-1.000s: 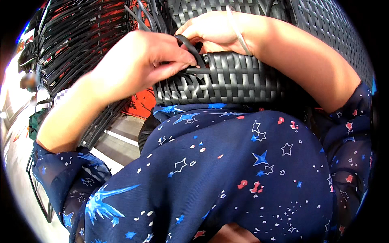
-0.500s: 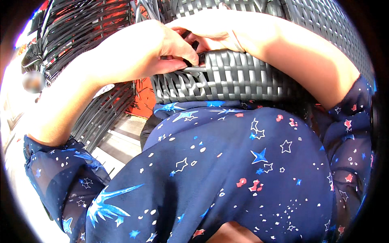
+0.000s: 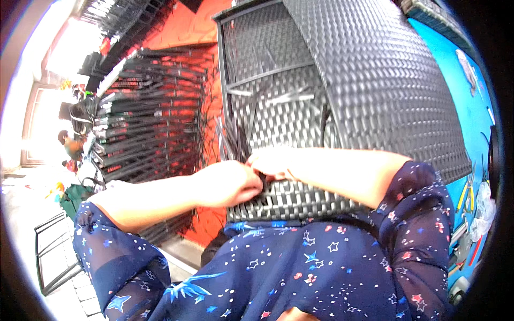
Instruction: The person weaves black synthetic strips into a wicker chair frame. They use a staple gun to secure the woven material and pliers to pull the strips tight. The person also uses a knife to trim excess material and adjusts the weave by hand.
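Observation:
A large piece of black woven wicker furniture (image 3: 375, 91) lies against my front, its near edge (image 3: 300, 203) at my waist. My left hand (image 3: 230, 183) is closed, fingers curled at the near left corner of the weave. Beside it my right hand (image 3: 272, 162) is closed too, its fingertips pinched together and touching the left hand. Both work on a black weaving strip, mostly hidden by the fingers. Loose black strip ends (image 3: 233, 142) stick up just beyond the hands. Slight blur hides the fine detail at the fingertips.
At the left stands another black wicker piece with many loose strips (image 3: 150, 112), over a red surface (image 3: 211, 216). A blue surface (image 3: 452, 59) at the right carries yellow-handled pliers (image 3: 469, 195) and a clear plastic bag (image 3: 483, 208). A black metal frame (image 3: 45, 257) stands at the lower left.
My view has lifted and drawn back, showing more of the woven furniture. The hands now sit lower in view and remain together at the left corner. The left fingers are more curled.

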A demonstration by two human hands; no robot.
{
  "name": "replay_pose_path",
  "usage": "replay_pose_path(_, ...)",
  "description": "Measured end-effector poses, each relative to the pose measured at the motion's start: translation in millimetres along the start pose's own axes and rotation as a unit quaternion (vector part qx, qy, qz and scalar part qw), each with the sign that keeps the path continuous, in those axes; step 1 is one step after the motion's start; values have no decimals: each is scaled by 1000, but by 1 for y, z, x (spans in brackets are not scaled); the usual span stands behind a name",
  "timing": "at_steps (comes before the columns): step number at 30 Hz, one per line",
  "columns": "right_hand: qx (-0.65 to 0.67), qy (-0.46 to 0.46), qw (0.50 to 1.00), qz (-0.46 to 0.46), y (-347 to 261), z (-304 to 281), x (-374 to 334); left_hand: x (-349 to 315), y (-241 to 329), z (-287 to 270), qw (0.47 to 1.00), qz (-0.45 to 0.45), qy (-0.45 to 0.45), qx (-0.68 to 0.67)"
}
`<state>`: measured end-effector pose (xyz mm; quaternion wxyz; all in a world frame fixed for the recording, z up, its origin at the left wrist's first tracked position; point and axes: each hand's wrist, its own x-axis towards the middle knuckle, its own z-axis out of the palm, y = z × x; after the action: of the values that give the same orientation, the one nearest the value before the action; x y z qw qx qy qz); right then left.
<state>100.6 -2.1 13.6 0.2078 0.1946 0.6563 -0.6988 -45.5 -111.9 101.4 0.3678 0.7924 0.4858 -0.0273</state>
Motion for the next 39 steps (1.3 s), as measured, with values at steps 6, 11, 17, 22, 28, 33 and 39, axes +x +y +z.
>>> replay_pose_path(6,127,17,989,79,3,17,36,7,-4,-8,970,-120,-115,-176)
replay_pose_path(11,183,4,982,41,8,20,37,15,-19,-10,972,-54,-186,-132)
replay_pose_path(17,165,-24,986,19,34,18,74,22,-12,-10,986,19,-168,-16)
replay_pose_path(22,181,-39,982,27,44,16,83,23,-3,-11,984,12,-164,71)
replay_pose_path(28,199,-47,978,35,36,11,68,19,1,-9,985,9,-145,94)
replay_pose_path(33,206,-56,976,43,34,11,64,18,-8,-7,990,20,-136,28)
replay_pose_path(39,217,-62,973,45,32,8,60,25,-14,-9,987,15,-159,-13)
